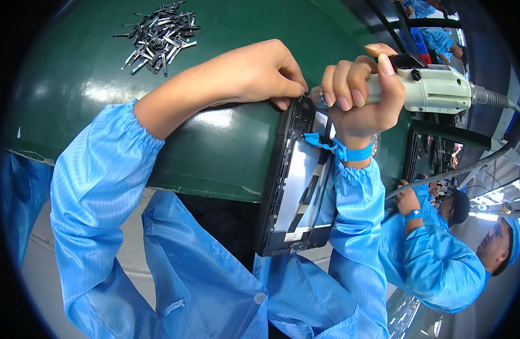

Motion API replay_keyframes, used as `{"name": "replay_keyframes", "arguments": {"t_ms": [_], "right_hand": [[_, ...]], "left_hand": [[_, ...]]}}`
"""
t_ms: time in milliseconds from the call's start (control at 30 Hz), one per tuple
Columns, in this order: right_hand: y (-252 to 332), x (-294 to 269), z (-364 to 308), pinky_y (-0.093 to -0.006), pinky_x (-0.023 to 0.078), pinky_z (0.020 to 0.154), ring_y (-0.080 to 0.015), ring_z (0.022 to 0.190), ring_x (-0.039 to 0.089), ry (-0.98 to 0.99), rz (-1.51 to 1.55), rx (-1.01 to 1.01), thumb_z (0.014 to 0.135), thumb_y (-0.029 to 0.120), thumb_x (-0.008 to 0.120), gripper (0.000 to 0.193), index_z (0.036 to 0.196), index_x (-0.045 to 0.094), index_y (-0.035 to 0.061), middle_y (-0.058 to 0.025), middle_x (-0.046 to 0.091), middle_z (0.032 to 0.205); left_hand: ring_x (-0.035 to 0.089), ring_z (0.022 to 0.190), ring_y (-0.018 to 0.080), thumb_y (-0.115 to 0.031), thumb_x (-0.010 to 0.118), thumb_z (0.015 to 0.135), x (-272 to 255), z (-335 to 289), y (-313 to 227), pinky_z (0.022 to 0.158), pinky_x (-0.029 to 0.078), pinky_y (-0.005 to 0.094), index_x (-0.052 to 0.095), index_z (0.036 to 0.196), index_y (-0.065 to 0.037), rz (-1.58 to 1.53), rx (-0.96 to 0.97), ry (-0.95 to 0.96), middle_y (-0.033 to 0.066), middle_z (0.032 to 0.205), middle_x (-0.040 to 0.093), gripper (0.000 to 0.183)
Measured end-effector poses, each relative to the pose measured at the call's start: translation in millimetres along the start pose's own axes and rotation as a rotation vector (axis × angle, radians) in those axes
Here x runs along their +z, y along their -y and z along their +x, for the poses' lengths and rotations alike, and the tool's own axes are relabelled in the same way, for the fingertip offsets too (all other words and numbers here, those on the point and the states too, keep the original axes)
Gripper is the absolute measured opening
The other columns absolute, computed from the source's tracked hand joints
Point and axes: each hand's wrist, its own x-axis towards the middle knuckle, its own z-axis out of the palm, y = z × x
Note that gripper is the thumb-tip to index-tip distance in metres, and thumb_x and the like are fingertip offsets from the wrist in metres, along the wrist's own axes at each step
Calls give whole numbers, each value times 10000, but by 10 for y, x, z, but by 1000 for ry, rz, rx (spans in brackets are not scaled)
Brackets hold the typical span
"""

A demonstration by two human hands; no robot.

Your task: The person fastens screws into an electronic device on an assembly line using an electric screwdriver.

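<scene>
A black tablet-like device (278,186) stands tilted at the table edge, its open inside showing a silvery plate and black strips. My left hand (265,73) reaches over to its top corner, thumb and fingers pinched together; what lies between them is hidden. In my right hand (364,93) is an electric screwdriver (441,89) with a pale body, fingers wrapped round its grip and its front end pointing toward that same corner. A blue wrist strap (356,152) circles my right wrist.
A pile of small black and silver strip-like parts (161,37) lies at the back of the green table (220,152). The screwdriver's grey cable (497,155) loops down at the right. Beyond it, a person in blue (441,265) works nearby, with others farther back.
</scene>
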Motion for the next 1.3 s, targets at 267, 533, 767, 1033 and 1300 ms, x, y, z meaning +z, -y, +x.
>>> {"name": "replay_keyframes", "arguments": {"t_ms": [267, 533, 767, 1033, 1300], "right_hand": [[86, 131, 6, -281, 367, 416, -87, 401, 324, 49, -218, 56, 1018, 263, 332, 357, 1148, 532, -3, 36, 287, 508], [34, 2, 74, -285, 365, 415, -97, 387, 336, 71, -95, 113, 1028, 286, 402, 320, 787, 464, 84, 28, 304, 490], [42, 6, 68, -289, 369, 412, -98, 383, 344, 42, -135, 117, 1014, 274, 433, 338, 734, 454, 86, 22, 310, 481], [71, 40, 18, -289, 370, 410, -103, 387, 353, 23, -153, 88, 1009, 277, 447, 354, 712, 446, 83, 19, 307, 483], [106, 125, -28, -276, 372, 372, -95, 379, 409, -179, -70, 14, 919, 96, 633, 135, 847, 575, -4, -5, 438, 514]], "left_hand": [[649, 690, 114, -122, 629, 884, 28, -22, -62, 655, 527, 241, 692, 927, 93, 19, -1, -7, 93, 754, 677, 229], [664, 684, 133, -112, 629, 863, 11, -8, -55, 664, 540, 254, 708, 979, 89, -26, -16, -13, 118, 772, 697, 245], [660, 681, 129, -111, 630, 864, 45, 20, 15, 654, 534, 248, 709, 966, 92, -66, -32, -33, 112, 763, 692, 241], [657, 683, 110, -124, 640, 879, 70, -23, -49, 657, 541, 249, 702, 944, 100, -51, -20, -34, 104, 783, 692, 241], [651, 758, 257, -52, 611, 871, 310, -467, -499, 688, 517, 335, 650, 957, 27, 557, 313, -512, 136, 875, 658, 124]]}}
